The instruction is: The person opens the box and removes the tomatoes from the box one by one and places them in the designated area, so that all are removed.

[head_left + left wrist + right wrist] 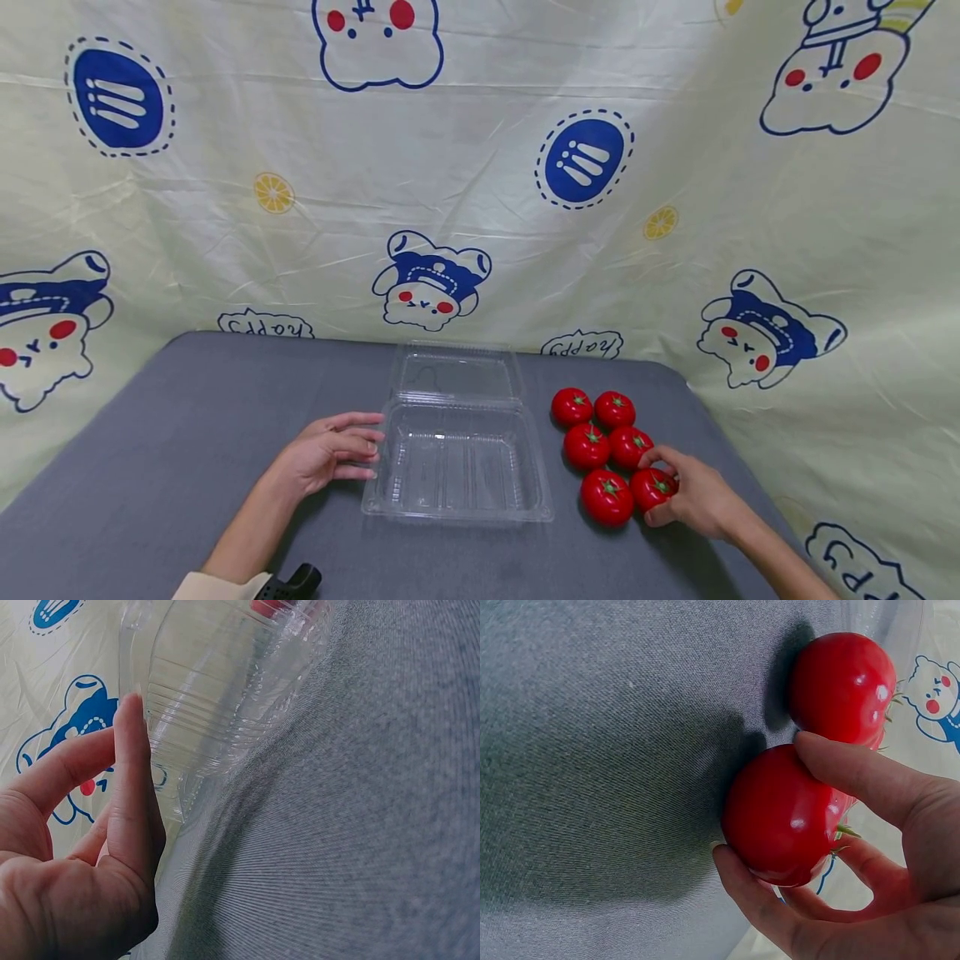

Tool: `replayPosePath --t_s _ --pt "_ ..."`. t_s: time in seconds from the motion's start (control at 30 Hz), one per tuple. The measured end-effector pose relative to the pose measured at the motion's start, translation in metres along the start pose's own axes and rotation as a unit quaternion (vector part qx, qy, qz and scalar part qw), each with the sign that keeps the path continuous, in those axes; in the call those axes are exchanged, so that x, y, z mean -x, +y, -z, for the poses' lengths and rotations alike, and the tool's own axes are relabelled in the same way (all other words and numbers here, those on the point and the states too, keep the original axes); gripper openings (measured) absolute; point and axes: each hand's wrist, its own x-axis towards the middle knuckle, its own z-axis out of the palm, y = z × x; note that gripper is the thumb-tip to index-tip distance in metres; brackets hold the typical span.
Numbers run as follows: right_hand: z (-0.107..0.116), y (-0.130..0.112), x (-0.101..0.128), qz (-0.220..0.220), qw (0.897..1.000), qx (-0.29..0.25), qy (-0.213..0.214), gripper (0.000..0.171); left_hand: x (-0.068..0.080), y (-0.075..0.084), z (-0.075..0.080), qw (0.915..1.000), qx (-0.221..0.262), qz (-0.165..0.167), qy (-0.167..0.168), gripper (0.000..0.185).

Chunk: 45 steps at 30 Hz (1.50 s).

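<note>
A: Lower right of the head view, our right hand pinches a tomato between thumb and fingers; the right wrist view shows the fingers curled over it, with the tomato low on the grey table.

B: And just left of it sits another tomato, touching it. Lower centre, our left hand lies with fingers straight, fingertips against the left wall of the clear clamshell box, gripping nothing.

A: The box stands open, its lid folded back toward the upper part of the frame.

B: Beyond our right hand, four more tomatoes cluster in pairs. Farthest back hangs the cartoon-print cloth.
</note>
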Motion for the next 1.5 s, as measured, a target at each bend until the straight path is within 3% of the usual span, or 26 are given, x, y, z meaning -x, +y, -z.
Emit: replayPosePath --t_s 0.8,1.2,1.5 --pt "-0.0016 0.0039 -0.0017 -0.005 1.000 0.006 0.004 0.067 0.0001 -0.0005 -0.0004 1.0000 0.000 0.002 0.002 0.061" --pt "-0.0023 0.0053 -0.0043 0.030 0.999 0.011 0.009 0.066 0.0013 0.0004 -0.0005 1.0000 -0.001 0.006 0.006 0.061" --pt "-0.0011 0.0058 -0.0037 0.033 0.999 0.004 0.002 0.066 0.0017 0.0008 -0.0008 1.0000 0.001 0.001 -0.003 0.059"
